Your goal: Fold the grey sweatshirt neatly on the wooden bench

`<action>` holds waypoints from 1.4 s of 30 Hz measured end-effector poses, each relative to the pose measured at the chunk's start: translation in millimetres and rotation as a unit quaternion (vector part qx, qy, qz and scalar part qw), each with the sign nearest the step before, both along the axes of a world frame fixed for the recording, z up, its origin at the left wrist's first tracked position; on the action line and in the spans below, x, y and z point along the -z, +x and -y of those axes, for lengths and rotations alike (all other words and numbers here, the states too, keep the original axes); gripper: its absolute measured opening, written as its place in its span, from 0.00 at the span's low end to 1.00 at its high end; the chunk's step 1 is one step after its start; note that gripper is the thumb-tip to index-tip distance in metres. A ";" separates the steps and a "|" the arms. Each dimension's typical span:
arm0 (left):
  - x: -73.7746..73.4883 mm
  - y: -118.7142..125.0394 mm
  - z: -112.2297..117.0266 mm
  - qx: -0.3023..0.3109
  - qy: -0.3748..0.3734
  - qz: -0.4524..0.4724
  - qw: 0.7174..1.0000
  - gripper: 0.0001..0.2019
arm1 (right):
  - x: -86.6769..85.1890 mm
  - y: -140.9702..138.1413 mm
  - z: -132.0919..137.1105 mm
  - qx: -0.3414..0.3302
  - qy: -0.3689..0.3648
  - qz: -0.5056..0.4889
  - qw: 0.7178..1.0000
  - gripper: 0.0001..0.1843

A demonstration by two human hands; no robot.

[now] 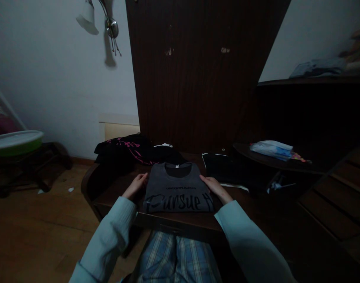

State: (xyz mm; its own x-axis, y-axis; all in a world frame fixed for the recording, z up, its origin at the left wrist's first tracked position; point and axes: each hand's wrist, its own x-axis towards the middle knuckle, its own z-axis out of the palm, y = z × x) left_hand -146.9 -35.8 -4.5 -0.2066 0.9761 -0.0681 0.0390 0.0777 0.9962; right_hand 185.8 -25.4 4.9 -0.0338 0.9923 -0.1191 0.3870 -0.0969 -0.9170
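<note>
A folded dark grey T-shirt (177, 184) lies flat on the dark wooden dresser top (115, 192), its neckline away from me and black lettering across its front. At its left edge my left hand (136, 185) is closed, with the fingertips pinching the side of the cloth near the shoulder. My right hand (217, 189) grips the opposite edge, thumb and fingers together at the fabric; part of its fingers is hidden.
Behind the shirt on the left lies a heap of black cloth with a pink pattern (134, 145). Dark folded cloth (224, 165) lies to the right. A blue-white plastic packet (271, 149) rests on a side shelf. A green basin (17, 143) stands far left.
</note>
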 end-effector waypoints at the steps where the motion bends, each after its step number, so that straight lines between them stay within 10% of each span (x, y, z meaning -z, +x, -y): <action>1: -2.1 1.1 -6.0 0.002 0.004 0.013 1.000 0.21 | -1.6 -2.0 -5.2 0.000 0.013 0.004 1.000 0.22; 16: 0.0 4.3 -8.2 -0.059 0.136 -0.083 0.985 0.16 | 10.5 -22.7 -12.9 0.079 0.186 0.096 0.975 0.12; 42: -11.6 11.3 2.6 -0.087 0.110 -0.199 0.970 0.13 | 5.6 -26.2 2.2 0.129 0.274 0.229 0.925 0.15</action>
State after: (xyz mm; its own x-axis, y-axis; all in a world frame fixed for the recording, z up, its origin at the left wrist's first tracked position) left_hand -135.6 -38.3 7.1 -0.3359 0.9062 0.2570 0.4284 -0.0960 0.8985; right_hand 159.6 -27.6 -0.7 0.1415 0.8763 0.4606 0.7761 0.1906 -0.6010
